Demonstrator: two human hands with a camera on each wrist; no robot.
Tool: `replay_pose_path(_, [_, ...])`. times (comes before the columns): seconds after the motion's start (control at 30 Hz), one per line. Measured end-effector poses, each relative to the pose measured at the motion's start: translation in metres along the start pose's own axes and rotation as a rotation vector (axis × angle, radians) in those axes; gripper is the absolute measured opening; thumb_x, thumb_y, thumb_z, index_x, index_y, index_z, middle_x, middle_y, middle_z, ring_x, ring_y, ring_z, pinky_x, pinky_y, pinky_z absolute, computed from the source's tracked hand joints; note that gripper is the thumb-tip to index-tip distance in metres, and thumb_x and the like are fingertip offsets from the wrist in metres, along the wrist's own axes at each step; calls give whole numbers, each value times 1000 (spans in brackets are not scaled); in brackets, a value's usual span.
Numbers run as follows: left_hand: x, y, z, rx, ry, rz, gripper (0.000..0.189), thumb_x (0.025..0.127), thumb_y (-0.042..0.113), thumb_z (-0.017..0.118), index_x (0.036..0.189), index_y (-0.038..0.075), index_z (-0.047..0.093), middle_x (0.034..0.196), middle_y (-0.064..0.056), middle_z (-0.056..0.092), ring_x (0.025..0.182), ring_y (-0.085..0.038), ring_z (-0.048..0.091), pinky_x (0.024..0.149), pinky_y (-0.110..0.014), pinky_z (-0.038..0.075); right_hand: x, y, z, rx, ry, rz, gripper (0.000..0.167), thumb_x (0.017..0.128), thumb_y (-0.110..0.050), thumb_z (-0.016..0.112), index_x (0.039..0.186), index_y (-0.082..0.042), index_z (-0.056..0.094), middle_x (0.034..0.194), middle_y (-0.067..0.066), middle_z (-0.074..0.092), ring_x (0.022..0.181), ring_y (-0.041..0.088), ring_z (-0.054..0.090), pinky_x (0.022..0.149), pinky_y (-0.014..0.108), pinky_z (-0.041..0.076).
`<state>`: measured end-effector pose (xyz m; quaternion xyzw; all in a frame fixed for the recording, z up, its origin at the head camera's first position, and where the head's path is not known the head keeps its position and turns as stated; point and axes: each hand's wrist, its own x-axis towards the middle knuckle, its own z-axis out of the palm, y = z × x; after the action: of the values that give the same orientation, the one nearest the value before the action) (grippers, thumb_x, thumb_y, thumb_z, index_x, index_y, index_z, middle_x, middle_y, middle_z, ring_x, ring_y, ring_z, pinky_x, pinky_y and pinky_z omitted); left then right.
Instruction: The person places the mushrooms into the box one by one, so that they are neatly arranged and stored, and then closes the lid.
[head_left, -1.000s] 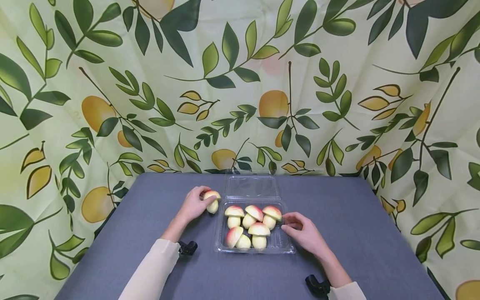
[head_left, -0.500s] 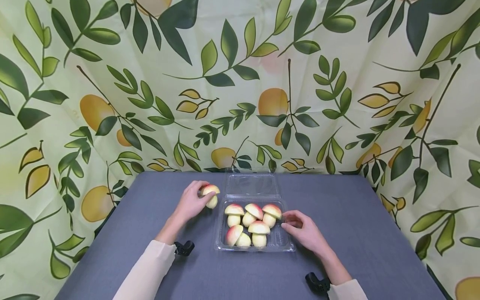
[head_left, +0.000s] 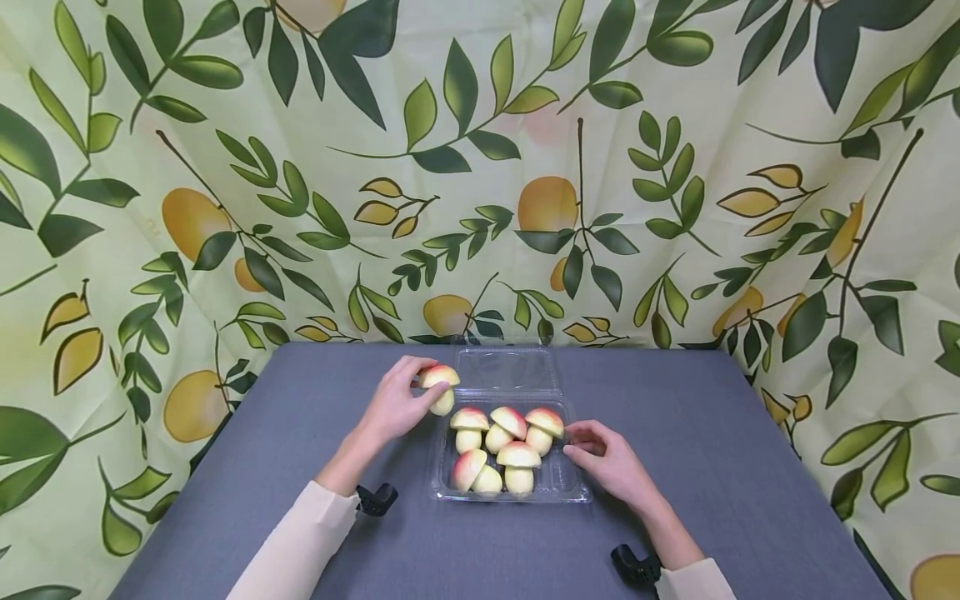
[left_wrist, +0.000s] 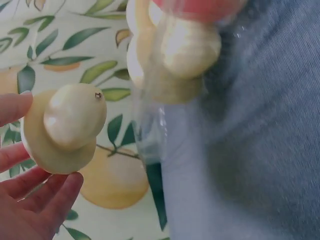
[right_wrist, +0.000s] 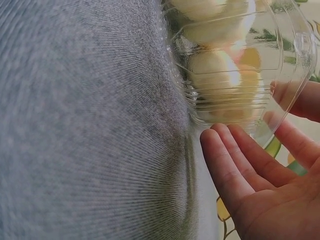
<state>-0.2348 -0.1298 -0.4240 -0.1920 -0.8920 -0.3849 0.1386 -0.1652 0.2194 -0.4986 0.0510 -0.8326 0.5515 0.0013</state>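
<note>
Mushroom [head_left: 438, 380], one, red-and-cream cap, pale stem — carried by the left hand [head_left: 395, 400] off the table [head_left: 525, 550], near the box's back left corner. Grip: thumb and fingertips pinch the cap's rim, apparently so the stem hangs free below; a small dark mark shows on the stem's end.

Box [head_left: 566, 477], one, clear plastic; lid [head_left: 506, 371] folded away at the back, presumably to leave access from above.

Mushrooms in box, five: three in the back row, two in the front, the front left one [head_left: 476, 473] tilted. Front right part bare.

Right hand [head_left: 609, 460]: fingers loosely spread at the box's right side, likely to steady it; whether they press it, cannot tell.
</note>
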Motion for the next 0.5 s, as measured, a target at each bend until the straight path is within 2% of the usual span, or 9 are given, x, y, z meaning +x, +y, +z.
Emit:
replay_pose_path(0.3, [-3, 23, 8, -132, -31, 27, 40, 91, 25, 78, 124, 4, 67, 117, -8, 65, 104, -23, 64, 91, -48, 54, -1, -2, -2, -1, -9, 11, 33, 94, -13, 74, 124, -2, 66, 115, 13, 68, 105, 25, 67, 84, 28, 54])
replay_pose_path(0.5, [-4, 31, 15, -158, -52, 66, 38, 92, 23, 77, 123, 3, 67, 116, -8, 65, 104, -22, 63, 89, -44, 55, -1, -4, -4, 18, -25, 33, 34, 95, -10, 72, 126, -1, 65, 118, 14, 67, 106, 26, 66, 83, 27, 55])
